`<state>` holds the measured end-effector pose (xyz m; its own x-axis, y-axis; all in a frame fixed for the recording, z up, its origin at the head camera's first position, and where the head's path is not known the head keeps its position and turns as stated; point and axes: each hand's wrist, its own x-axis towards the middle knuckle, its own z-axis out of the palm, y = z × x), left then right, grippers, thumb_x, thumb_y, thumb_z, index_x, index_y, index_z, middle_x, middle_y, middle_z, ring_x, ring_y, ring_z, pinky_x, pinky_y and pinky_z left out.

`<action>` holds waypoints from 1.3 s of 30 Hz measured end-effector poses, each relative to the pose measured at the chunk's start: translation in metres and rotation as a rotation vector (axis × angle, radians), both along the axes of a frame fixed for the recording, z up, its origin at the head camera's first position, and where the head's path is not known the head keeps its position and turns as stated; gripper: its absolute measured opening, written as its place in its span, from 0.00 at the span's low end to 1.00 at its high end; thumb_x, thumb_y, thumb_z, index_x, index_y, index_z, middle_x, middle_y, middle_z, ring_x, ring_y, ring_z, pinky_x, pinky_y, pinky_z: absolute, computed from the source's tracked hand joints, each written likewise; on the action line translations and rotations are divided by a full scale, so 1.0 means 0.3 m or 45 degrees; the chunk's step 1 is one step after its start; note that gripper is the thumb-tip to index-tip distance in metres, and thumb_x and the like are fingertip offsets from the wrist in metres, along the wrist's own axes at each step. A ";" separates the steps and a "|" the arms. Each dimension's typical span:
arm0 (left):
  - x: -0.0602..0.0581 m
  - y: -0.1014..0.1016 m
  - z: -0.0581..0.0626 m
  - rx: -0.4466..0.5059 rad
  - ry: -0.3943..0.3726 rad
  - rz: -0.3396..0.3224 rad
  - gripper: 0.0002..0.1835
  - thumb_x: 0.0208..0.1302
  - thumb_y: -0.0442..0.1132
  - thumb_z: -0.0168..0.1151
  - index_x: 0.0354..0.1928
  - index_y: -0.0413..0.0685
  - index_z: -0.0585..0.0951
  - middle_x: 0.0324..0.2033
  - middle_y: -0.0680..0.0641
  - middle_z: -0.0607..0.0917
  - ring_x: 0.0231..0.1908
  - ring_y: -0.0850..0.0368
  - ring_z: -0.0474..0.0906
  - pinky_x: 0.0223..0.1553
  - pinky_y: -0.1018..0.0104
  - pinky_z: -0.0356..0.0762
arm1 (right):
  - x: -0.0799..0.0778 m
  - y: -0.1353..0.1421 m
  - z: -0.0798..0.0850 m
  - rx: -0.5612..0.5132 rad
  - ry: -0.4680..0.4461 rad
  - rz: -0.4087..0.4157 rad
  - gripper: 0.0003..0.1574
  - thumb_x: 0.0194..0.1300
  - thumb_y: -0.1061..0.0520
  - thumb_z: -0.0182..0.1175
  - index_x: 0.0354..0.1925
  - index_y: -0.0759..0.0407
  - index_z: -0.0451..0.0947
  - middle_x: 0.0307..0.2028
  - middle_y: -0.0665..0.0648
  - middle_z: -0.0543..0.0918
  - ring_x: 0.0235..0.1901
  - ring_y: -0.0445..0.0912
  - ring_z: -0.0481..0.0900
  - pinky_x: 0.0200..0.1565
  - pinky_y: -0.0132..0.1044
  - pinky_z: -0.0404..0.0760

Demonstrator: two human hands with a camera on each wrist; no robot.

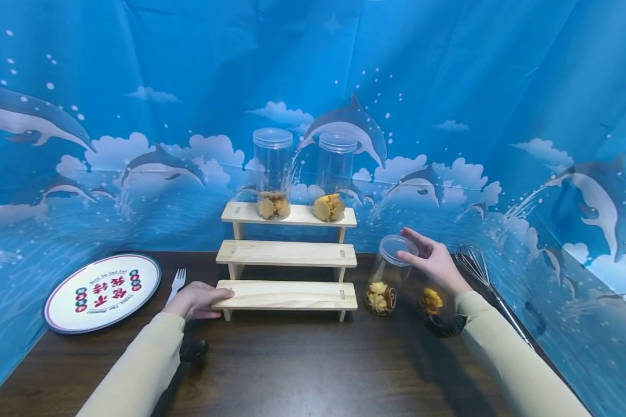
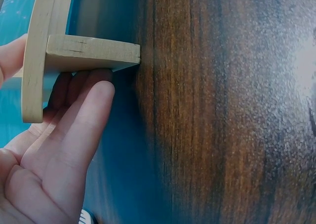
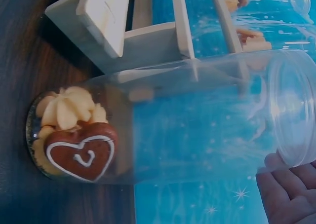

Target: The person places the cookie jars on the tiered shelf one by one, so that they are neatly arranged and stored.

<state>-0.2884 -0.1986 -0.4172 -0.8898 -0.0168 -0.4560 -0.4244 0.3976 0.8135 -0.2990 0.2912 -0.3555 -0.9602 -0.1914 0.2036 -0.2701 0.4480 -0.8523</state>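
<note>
Pale wood: three-tier rack [image 1: 287, 253] standing on dark brown table [image 1: 292, 370]; left hand [image 1: 200, 300] at the left end of the lowest tier [image 1: 292, 295], pinching the board, thumb on its upper face and fingers beneath; in the left wrist view those fingers reach in beside the upright leg [image 2: 94, 51]; tall clear jar [image 1: 387, 277] stands on the table just beside the rack's right end, lid [image 1: 393, 246] on; right hand [image 1: 432, 263] at this lid, thumb toward the near side, forefinger toward the far side; right wrist view shows a fingertip at the lid's edge, most of the hand out of frame; cannot tell whether the hand pinches the lid or merely touches it; jar contents low down: pale piped biscuit [image 3: 68, 110] and brown heart-shaped biscuit [image 3: 81, 157] with white outline and curl; yellow biscuits [image 1: 430, 301] near the right wrist, their container partly hidden by the arm; top tier carries two lidded clear jars, left one [image 1: 273, 174] and right one [image 1: 337, 168], both with biscuits at the bottom; white plate [image 1: 70, 289] and fork [image 1: 177, 282] lie left of the rack, whisk [image 1: 498, 299] at far right; blue dolphin backdrop [image 1: 198, 75] behind
</note>
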 end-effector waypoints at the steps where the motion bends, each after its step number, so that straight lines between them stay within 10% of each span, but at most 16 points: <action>1: 0.000 0.000 0.000 -0.001 0.002 -0.001 0.33 0.59 0.43 0.64 0.54 0.18 0.67 0.31 0.42 0.77 0.27 0.57 0.81 0.37 0.62 0.86 | 0.002 0.000 -0.003 0.003 -0.005 -0.011 0.43 0.64 0.46 0.61 0.71 0.52 0.57 0.68 0.58 0.65 0.65 0.53 0.65 0.55 0.27 0.77; 11: 0.004 0.000 0.007 0.000 -0.010 -0.004 0.32 0.59 0.43 0.64 0.53 0.19 0.68 0.30 0.42 0.77 0.28 0.57 0.81 0.36 0.63 0.86 | 0.023 0.000 -0.020 0.067 -0.057 -0.070 0.45 0.61 0.43 0.63 0.72 0.47 0.56 0.67 0.59 0.65 0.61 0.54 0.71 0.56 0.46 0.78; 22: 0.004 -0.001 0.007 -0.001 -0.002 -0.009 0.31 0.59 0.43 0.65 0.52 0.19 0.69 0.31 0.42 0.77 0.28 0.57 0.80 0.36 0.64 0.86 | 0.025 0.008 -0.052 0.018 -0.075 -0.080 0.46 0.60 0.45 0.65 0.71 0.52 0.58 0.61 0.63 0.73 0.59 0.54 0.74 0.46 0.27 0.82; 39: -0.003 0.000 -0.006 0.012 0.001 0.020 0.33 0.58 0.43 0.65 0.54 0.19 0.68 0.30 0.42 0.77 0.28 0.57 0.81 0.36 0.62 0.87 | 0.021 0.001 -0.053 0.020 -0.057 -0.112 0.44 0.61 0.44 0.64 0.70 0.53 0.60 0.60 0.63 0.74 0.59 0.55 0.74 0.52 0.36 0.82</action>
<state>-0.2891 -0.1987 -0.4189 -0.8900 -0.0264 -0.4553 -0.4296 0.3835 0.8175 -0.2927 0.2914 -0.3715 -0.9815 -0.1091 0.1575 -0.1908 0.4817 -0.8553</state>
